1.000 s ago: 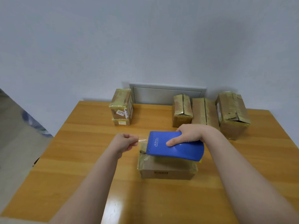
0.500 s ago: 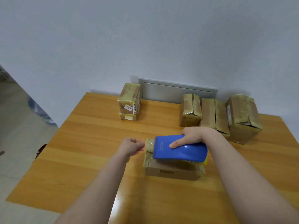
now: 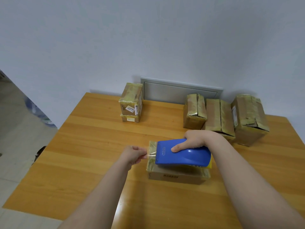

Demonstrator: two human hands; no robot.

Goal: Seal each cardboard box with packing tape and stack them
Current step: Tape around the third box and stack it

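Your right hand [image 3: 196,139] grips the blue tape dispenser [image 3: 183,154], fingers wrapped over its top, holding it on the cardboard box [image 3: 177,176] at the middle of the table [image 3: 92,146]. Your left hand [image 3: 133,154] is closed in a pinch on the clear tape end [image 3: 151,155] at the dispenser's mouth. Two stacked boxes [image 3: 131,103] stand at the back left; three taped boxes [image 3: 221,116] sit side by side at the back right.

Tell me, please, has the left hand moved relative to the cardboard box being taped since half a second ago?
Yes. The left hand has drawn slightly away from the box's left end, now pinching a clear tape strip pulled from the blue dispenser.
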